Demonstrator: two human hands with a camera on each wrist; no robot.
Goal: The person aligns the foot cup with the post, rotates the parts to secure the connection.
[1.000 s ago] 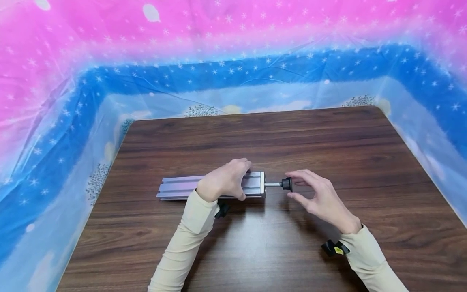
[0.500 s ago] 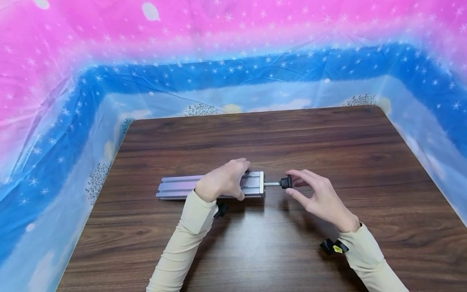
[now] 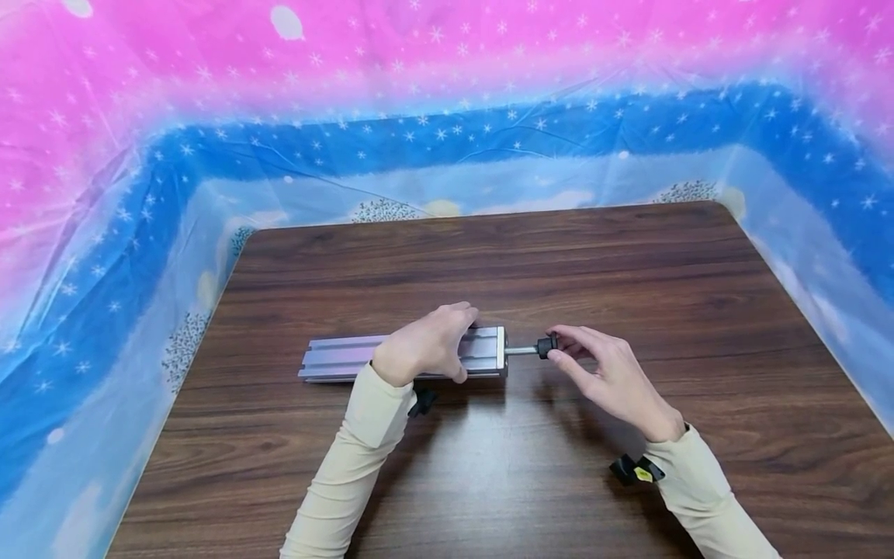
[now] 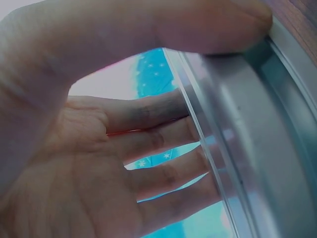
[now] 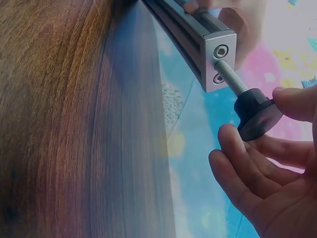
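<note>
A silver aluminium profile [image 3: 342, 355] with grooves along its length lies on the wooden table. My left hand [image 3: 427, 345] reaches over it and grips it by both long sides, thumb on the near side, as the left wrist view also shows. From the end plate [image 5: 220, 59], which carries two socket screws, a threaded rod [image 5: 231, 77] sticks out to the right. A black knob [image 5: 256, 115] sits on the rod's outer end. With thumb and fingers my right hand [image 3: 618, 380] pinches the knob's rim; the other fingers are loosely bent below it.
The dark wood-grain table [image 3: 489, 256] extends around both hands. Behind it and along its sides hangs a pink and blue cloth [image 3: 447, 140] with snowflake patterns. A black wrist mount [image 3: 635, 470] is on the right sleeve.
The thumb and fingers of my right hand have closed in on the black knob from a looser hold around it. My left hand and the aluminium profile have stayed nearly still.
</note>
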